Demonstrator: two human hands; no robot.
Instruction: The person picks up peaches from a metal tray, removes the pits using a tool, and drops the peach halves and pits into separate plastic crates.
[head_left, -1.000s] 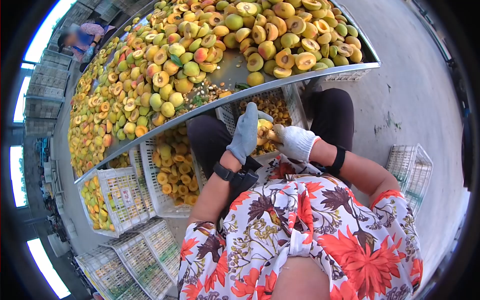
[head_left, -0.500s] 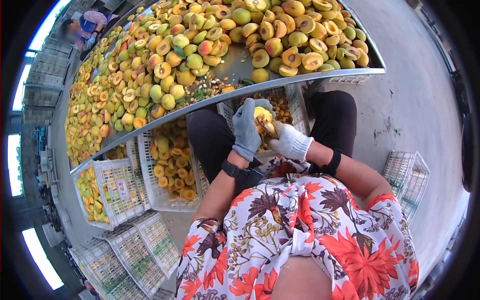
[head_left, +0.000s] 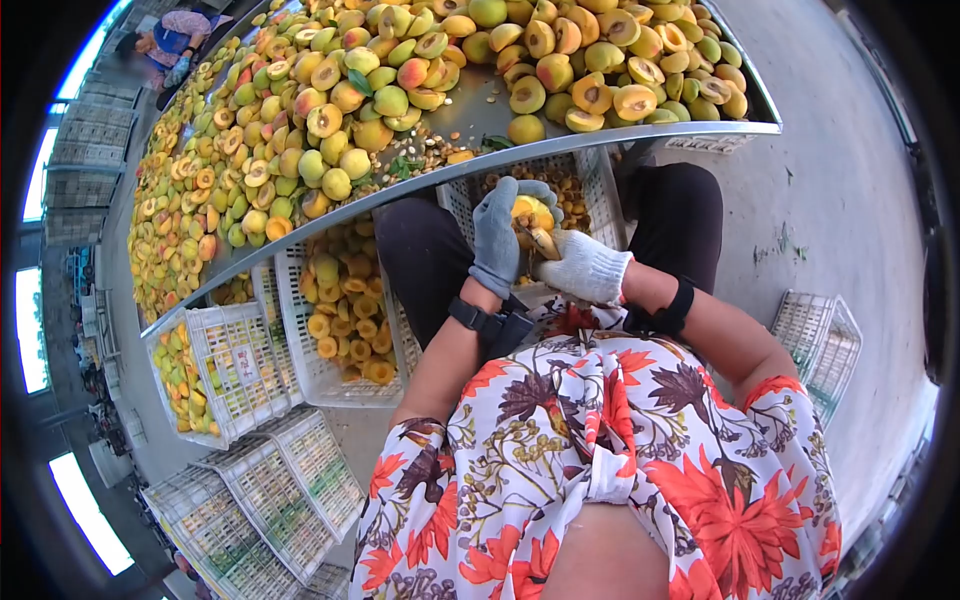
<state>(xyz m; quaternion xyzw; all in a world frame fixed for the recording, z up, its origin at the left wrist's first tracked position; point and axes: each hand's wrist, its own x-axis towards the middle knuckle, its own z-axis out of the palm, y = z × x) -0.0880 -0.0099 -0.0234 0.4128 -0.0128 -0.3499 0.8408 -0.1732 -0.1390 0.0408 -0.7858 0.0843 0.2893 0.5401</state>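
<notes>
My left hand (head_left: 497, 240), in a grey glove, is closed around a yellow apricot (head_left: 531, 211) just above my lap. My right hand (head_left: 585, 266), in a white knitted glove, is closed against the lower side of the same fruit. Something brown, either stained glove fingertips or a small tool, shows between them; I cannot make out which. Beyond the hands, under the table edge, stands a white crate (head_left: 600, 190) with small brownish pieces in it. On the metal table (head_left: 470, 112) lie many apricots, whole and halved, with loose pits and some leaves.
The table's metal rim (head_left: 400, 189) crosses in front of my knees. To the left stand a crate of apricot halves (head_left: 345, 388) and a crate of fruit (head_left: 240, 370). Stacked crates (head_left: 265, 500) are lower left, another crate (head_left: 815, 335) right. A person (head_left: 175, 45) sits at the far left.
Both hands still hold the apricot close together, with the fruit slightly turned and more of its yellow surface showing. The whole view has shifted a little.
</notes>
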